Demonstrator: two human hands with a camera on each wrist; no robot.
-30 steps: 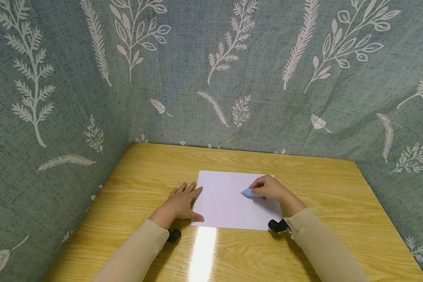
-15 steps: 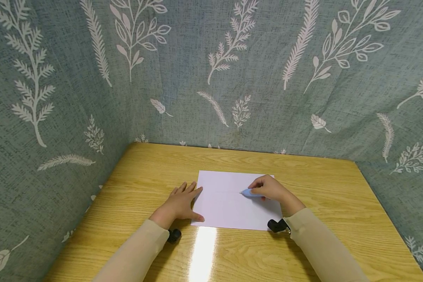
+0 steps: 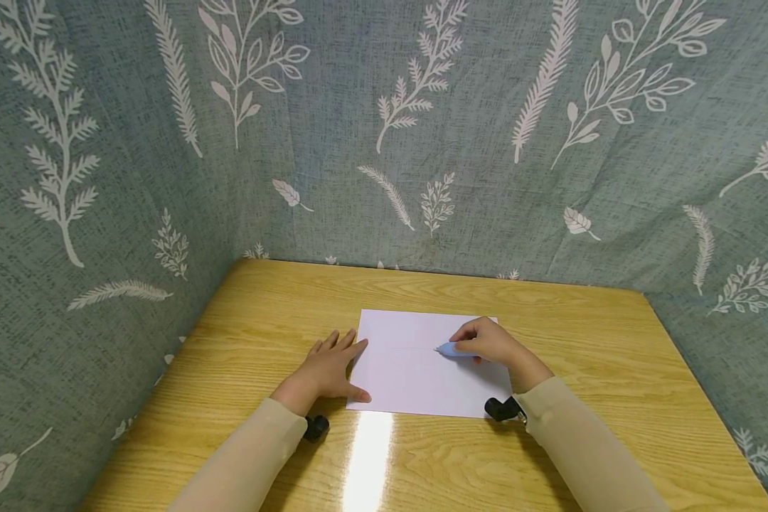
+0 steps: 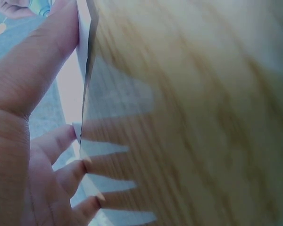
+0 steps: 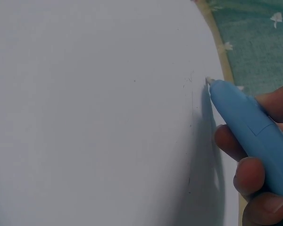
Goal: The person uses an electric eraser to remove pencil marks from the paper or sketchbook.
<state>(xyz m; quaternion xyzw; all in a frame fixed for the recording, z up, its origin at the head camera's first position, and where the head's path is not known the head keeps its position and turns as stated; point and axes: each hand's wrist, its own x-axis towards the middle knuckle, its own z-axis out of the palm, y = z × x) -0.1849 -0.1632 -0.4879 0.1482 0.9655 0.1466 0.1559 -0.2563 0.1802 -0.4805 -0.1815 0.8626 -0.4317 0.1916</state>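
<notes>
A sheet of white paper [image 3: 409, 384] lies on the wooden table, carrying a faint thin line and, in the right wrist view, small dark specks. My right hand [image 3: 491, 343] grips a thick light-blue electric eraser [image 5: 243, 120] between thumb and fingers. Its small whitish tip [image 5: 209, 81] points left, right at the paper near the right end of the line. My left hand [image 3: 323, 373] is spread flat along the paper's left edge, with thumb and index fingertip on the sheet and the other fingers on the wood. In the left wrist view the paper's edge [image 4: 82, 70] passes beside the thumb.
Wood-grain table [image 3: 589, 334] surrounds the paper, with a bright light reflection in front of it. A grey-green curtain [image 3: 333, 128] with white leaf prints hangs along the back and sides. Black wrist cameras [image 3: 504, 409] sit by both sleeves.
My right hand has shifted very slightly left with the electric eraser, its tip staying at the line. My left hand has kept its place on the paper's edge.
</notes>
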